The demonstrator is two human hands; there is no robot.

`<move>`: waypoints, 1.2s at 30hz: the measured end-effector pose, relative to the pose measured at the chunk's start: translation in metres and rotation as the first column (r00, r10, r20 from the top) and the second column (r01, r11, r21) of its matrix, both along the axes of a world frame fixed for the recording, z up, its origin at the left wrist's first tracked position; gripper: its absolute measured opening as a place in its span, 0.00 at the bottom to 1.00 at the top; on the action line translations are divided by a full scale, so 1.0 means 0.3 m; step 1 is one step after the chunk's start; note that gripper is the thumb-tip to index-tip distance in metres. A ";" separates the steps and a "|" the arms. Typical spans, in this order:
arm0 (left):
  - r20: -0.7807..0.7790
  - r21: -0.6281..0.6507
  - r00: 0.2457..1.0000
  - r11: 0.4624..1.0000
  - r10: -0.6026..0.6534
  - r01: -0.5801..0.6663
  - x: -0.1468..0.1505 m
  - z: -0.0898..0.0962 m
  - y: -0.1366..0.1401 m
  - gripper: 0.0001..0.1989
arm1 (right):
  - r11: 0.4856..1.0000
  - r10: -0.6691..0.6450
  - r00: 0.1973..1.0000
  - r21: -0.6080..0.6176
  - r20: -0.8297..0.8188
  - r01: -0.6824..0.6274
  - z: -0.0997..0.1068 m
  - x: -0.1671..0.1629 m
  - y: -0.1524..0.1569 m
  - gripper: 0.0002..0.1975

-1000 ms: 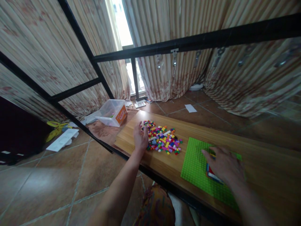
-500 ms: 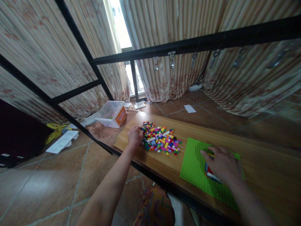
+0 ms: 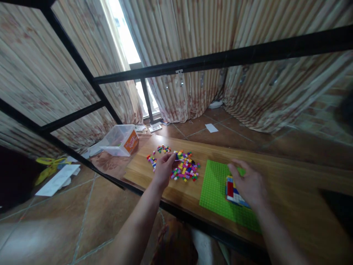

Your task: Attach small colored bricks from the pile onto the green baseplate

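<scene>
My left hand (image 3: 164, 170) reaches into a pile of small colourful building bricks (image 3: 187, 170) on the wooden table. Its fingers are drawn together, and a dark blue piece shows right at the fingertips; whether it is gripped I cannot make out. Over a green studded baseplate (image 3: 211, 187) is my right hand (image 3: 249, 184), thumb and fingers apart. Beneath that hand, a low block of joined bricks (image 3: 230, 189) in red, white, blue and yellow sits on the plate. The palm and fingers hide much of this block.
A clear plastic box (image 3: 118, 140) with an orange label stands past the table's left end. Black metal bars (image 3: 193, 63) cross in front of striped curtains (image 3: 176, 33). The wooden table (image 3: 176, 195) has a dark front edge. White paper (image 3: 211, 128) lies on the tiled floor.
My left hand has moved right, from the pile's left edge into its middle, and bricks now lie apart on its left. My right hand has shifted, uncovering more of the joined bricks. The camera view has turned.
</scene>
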State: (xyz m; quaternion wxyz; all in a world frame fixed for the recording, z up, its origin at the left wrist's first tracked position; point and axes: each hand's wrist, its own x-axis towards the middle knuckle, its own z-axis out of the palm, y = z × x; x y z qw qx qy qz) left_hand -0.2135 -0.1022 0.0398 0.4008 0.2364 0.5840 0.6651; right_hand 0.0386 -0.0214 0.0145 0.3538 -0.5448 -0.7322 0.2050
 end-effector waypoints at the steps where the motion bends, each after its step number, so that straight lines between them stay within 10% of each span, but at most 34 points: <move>1: 0.063 0.000 0.997 0.999 -0.035 0.035 0.046 0.011 0.009 0.19 | 1.000 0.021 0.992 -0.014 -0.124 -0.023 0.009 -0.006 -0.005 0.21; 9: 0.235 -0.062 0.954 0.977 -0.184 0.204 0.331 0.064 0.096 0.12 | 0.943 0.254 0.816 -0.057 -0.519 -0.329 0.043 -0.033 -0.033 0.17; 22: 0.297 0.197 0.846 0.895 -0.444 0.401 0.381 0.004 0.129 0.17 | 0.927 0.141 0.768 -0.188 -0.624 -0.323 0.035 -0.022 -0.002 0.16; 29: 0.301 0.226 0.848 0.897 -0.435 0.380 0.348 -0.009 0.128 0.15 | 0.986 0.039 0.974 -0.151 -0.225 -0.075 0.039 0.125 0.021 0.21; 36: 0.262 0.230 0.850 0.885 -0.458 0.406 0.321 -0.007 0.123 0.15 | 0.898 0.362 0.915 -0.331 0.178 -0.291 -0.027 0.213 -0.032 0.42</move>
